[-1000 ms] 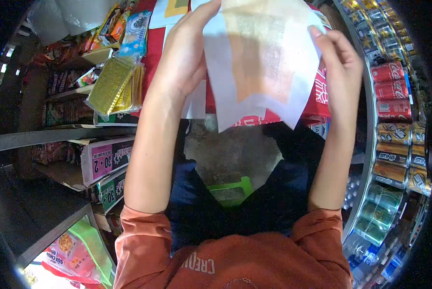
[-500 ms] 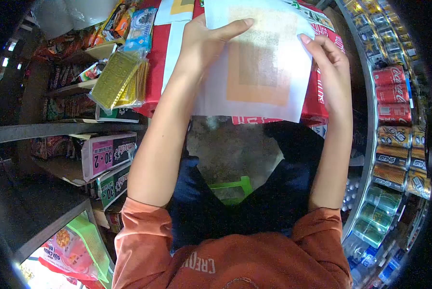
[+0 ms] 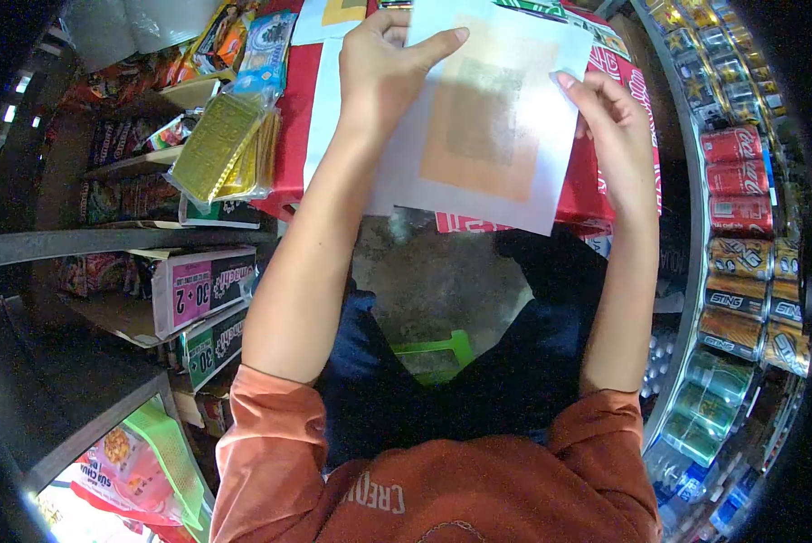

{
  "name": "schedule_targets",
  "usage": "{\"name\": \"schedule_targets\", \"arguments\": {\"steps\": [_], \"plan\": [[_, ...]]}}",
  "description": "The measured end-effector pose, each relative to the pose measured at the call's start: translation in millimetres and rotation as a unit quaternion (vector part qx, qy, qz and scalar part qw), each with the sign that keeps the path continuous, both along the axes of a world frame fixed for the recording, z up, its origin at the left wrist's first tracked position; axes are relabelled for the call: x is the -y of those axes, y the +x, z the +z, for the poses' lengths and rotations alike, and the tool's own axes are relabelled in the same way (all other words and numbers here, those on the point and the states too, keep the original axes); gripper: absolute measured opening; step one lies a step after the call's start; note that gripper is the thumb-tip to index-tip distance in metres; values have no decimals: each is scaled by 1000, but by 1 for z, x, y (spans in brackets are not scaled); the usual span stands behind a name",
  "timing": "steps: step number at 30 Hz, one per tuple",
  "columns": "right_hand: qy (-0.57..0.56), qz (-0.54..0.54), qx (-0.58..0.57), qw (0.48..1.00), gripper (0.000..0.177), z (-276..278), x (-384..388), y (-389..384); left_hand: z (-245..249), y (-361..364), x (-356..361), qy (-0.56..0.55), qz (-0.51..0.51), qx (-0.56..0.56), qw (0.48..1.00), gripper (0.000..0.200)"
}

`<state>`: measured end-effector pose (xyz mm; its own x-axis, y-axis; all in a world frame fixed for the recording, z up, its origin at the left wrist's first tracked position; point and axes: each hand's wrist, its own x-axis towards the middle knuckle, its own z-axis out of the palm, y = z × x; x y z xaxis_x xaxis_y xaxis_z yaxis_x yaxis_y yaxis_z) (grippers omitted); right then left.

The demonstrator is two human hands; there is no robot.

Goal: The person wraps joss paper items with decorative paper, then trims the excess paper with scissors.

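A white paper sheet (image 3: 406, 172) with an orange square and a duller gold square inside it hangs tilted between my hands, over the red table surface (image 3: 591, 185). My left hand (image 3: 388, 68) grips its upper left part, with the thumb lying across the front. At the upper right edge, my right hand (image 3: 609, 118) pinches the sheet between thumb and curled fingers. Another white sheet with a gold patch (image 3: 338, 13) lies beyond my left hand. Left of the table is a plastic-wrapped gold bundle (image 3: 220, 149).
Shelves with boxes (image 3: 189, 290) and snack packets stand on the left. A rack of drink cans (image 3: 736, 172) runs down the right. Below, a green plastic stool (image 3: 437, 353) shows between the person's knees.
The sheet has turned slightly and shifted, its lower edge now slanting down to the right. My right hand has moved a little down and left along its edge.
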<state>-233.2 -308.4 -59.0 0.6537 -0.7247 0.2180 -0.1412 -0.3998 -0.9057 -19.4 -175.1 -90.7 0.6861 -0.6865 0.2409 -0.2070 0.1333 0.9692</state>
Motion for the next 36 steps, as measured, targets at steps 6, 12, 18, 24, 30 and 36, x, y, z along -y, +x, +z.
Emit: {"name": "schedule_targets", "arguments": {"steps": [6,12,18,24,30,36], "plan": [[-4,11,-14,1000,24,-7,2,0,-26,5,9,4,24,4,1000,39],[-36,23,10,999,23,-8,-8,7,-23,-3,7,50,-48,-18,997,36],[-53,5,-26,998,26,-15,-11,14,-28,-4,10,90,-65,31,993,36],[-198,12,4,980,40,-12,-38,31,-17,-15,6,17,-103,-73,992,34],[-314,26,3,949,43,-18,-47,35,13,-31,-5,-53,-83,-215,972,40],[-353,-3,34,935,47,-11,-54,39,-11,-15,5,-85,-122,-164,975,50]]}}
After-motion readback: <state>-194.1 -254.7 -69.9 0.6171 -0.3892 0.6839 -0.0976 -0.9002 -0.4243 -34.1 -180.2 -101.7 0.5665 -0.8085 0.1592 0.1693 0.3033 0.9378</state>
